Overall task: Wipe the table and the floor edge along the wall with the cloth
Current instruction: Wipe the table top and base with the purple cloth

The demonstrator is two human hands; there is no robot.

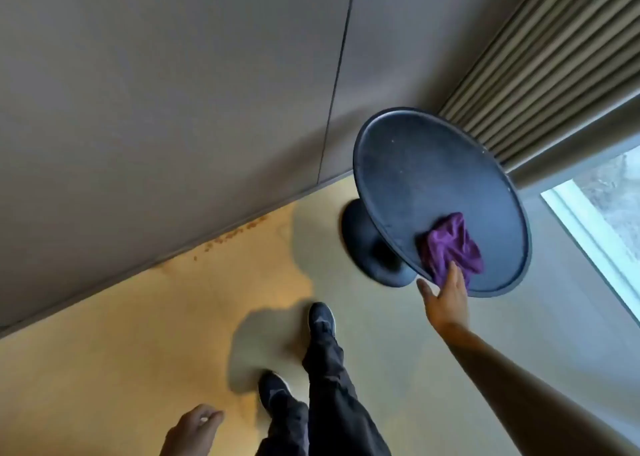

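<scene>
My right arm reaches far forward, bare and nearly straight, with my right hand at the near rim of the surface; its fingers point ahead and rest on the edge of the cloth, the thumb spread wide to the left, clear of it. My left hand hangs low beside my left leg, fingers loosely curled and holding nothing. I stand with my legs in dark trousers, one foot set ahead of the other.
</scene>
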